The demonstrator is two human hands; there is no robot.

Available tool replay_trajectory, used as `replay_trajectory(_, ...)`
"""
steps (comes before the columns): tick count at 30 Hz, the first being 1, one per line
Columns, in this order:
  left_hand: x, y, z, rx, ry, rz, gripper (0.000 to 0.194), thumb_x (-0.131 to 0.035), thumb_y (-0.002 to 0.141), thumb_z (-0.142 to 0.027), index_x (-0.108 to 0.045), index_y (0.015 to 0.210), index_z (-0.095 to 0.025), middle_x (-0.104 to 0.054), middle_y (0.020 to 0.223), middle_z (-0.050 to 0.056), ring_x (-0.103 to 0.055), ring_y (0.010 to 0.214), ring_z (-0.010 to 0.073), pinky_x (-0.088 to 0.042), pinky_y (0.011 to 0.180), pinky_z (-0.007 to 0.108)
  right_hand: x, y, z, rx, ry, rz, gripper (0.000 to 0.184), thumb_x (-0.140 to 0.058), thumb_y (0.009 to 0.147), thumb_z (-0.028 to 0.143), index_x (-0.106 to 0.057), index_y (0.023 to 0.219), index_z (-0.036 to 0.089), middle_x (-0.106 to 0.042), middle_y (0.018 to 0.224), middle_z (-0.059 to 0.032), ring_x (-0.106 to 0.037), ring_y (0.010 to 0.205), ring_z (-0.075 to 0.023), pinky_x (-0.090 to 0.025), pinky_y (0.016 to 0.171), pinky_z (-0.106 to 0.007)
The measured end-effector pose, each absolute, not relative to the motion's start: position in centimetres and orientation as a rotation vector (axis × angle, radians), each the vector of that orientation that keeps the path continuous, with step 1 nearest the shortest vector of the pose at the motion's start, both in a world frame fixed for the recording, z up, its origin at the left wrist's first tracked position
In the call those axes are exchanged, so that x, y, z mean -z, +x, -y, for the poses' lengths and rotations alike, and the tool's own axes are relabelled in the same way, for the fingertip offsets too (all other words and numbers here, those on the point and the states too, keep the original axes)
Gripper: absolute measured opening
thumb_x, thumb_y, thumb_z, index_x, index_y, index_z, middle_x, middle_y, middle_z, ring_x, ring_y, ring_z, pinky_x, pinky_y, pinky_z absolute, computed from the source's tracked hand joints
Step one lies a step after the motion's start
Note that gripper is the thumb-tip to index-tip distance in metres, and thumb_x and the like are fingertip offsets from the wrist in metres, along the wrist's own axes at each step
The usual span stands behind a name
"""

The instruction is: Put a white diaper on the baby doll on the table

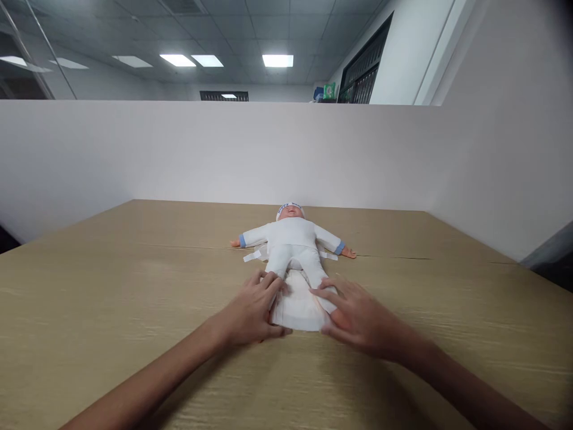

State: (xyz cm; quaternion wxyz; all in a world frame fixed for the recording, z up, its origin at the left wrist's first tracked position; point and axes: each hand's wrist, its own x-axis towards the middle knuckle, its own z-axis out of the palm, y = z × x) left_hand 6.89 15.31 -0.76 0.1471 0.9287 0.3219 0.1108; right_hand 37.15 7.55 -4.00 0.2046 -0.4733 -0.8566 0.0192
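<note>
A baby doll [293, 233] in a white outfit with blue cuffs lies face up, arms spread, its head away from me. Under its hips and between its legs is an unfolded white diaper [298, 312], whose tabs stick out on both sides at the waist. My left hand [257, 307] is curled beside the doll's leg on the left, its thumb at the diaper's near edge. Over the other leg, my right hand [351, 310] has its fingers bent around the diaper's right side, with the thumb near the corner. The fingertips are partly blurred.
The doll lies on a wide wooden table [134, 298] with seams across its top. A white partition [224, 149] rises behind the far edge, and a white wall [501, 167] stands on the right.
</note>
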Motion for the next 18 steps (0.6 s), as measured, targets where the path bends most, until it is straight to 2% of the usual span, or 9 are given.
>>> replay_trajectory(2,1.6,7.3,-15.3,-0.321,2.742,-0.958,0.055,-0.088,0.077,-0.034,-0.064,0.125,-0.023,-0.062,0.134,0.011,-0.051,0.125,0.0374,-0.047,0.112,0.054,5.0,35.9,-6.8,0.088,-1.345,2.391,0.074,-0.077,0.094,0.051,-0.054,0.159,0.022,-0.058,0.154,-0.0207,-0.057,0.14,-0.0425,-0.05,0.116,-0.065)
replay_trajectory(3,1.8,7.4,-15.4,-0.323,2.764,-0.962,0.046,-0.083,0.08,-0.03,-0.065,0.123,-0.023,-0.062,0.133,0.01,-0.051,0.123,0.0365,-0.047,0.111,0.053,5.6,35.5,-6.6,0.141,-1.358,2.382,0.073,-0.074,0.096,0.046,-0.052,0.16,0.019,-0.058,0.154,-0.0218,-0.056,0.141,-0.0426,-0.05,0.116,-0.064)
replay_trajectory(6,1.5,7.2,-16.0,-0.374,2.761,-0.947,0.021,-0.069,0.09,-0.023,-0.068,0.112,-0.024,-0.067,0.127,0.009,-0.053,0.118,0.0337,-0.048,0.104,0.048,6.5,35.2,-6.9,0.183,-1.42,2.322,0.053,-0.056,0.101,0.021,-0.057,0.155,0.02,-0.061,0.15,-0.0191,-0.059,0.136,-0.0374,-0.053,0.111,-0.056)
replay_trajectory(8,0.7,7.2,-16.6,-0.468,2.677,-0.931,0.012,-0.063,0.096,-0.025,-0.068,0.106,-0.025,-0.071,0.116,0.007,-0.055,0.113,0.0314,-0.048,0.098,0.044,6.1,35.4,-7.6,0.077,-1.454,2.278,0.043,-0.048,0.103,0.017,-0.067,0.141,0.025,-0.067,0.14,-0.0147,-0.064,0.126,-0.0325,-0.055,0.103,-0.048)
replay_trajectory(9,0.2,7.2,-17.1,-0.519,2.616,-0.928,0.011,-0.06,0.099,-0.029,-0.068,0.105,-0.025,-0.073,0.11,0.006,-0.057,0.108,0.0299,-0.048,0.095,0.042,5.5,35.6,-8.2,-0.007,-1.472,2.242,0.039,-0.046,0.105,0.018,-0.07,0.134,0.026,-0.07,0.131,-0.0124,-0.067,0.117,-0.03,-0.055,0.097,-0.044)
replay_trajectory(12,-1.4,7.9,-19.4,-0.67,2.446,-0.937,0.025,-0.051,0.105,-0.04,-0.067,0.099,-0.023,-0.072,0.096,0.004,-0.061,0.093,0.0259,-0.047,0.087,0.039,3.3,36.1,-10.9,-0.218,-1.485,2.026,0.029,-0.046,0.106,0.027,-0.074,0.113,0.025,-0.074,0.107,-0.0077,-0.068,0.095,-0.0256,-0.051,0.086,-0.039)
replay_trajectory(15,-2.4,9.3,-23.4,-0.852,2.333,-0.981,0.032,-0.051,0.104,-0.047,-0.064,0.089,-0.022,-0.069,0.093,0.004,-0.06,0.094,0.0258,-0.046,0.089,0.038,1.6,36.4,-15.3,-0.315,-1.403,1.766,0.028,-0.053,0.103,0.042,-0.073,0.099,0.023,-0.073,0.105,-0.0088,-0.066,0.1,-0.0277,-0.048,0.095,-0.041)
replay_trajectory(18,-2.0,11.1,-28.1,-0.942,2.025,-1.019,0.031,-0.062,0.097,-0.052,-0.064,0.091,-0.022,-0.07,0.099,0.003,-0.06,0.105,0.0271,-0.045,0.099,0.038,1.2,36.5,-20.6,-0.413,-1.401,1.622,0.034,-0.054,0.101,0.052,-0.072,0.098,0.023,-0.073,0.108,-0.009,-0.064,0.109,-0.0298,-0.047,0.103,-0.043)
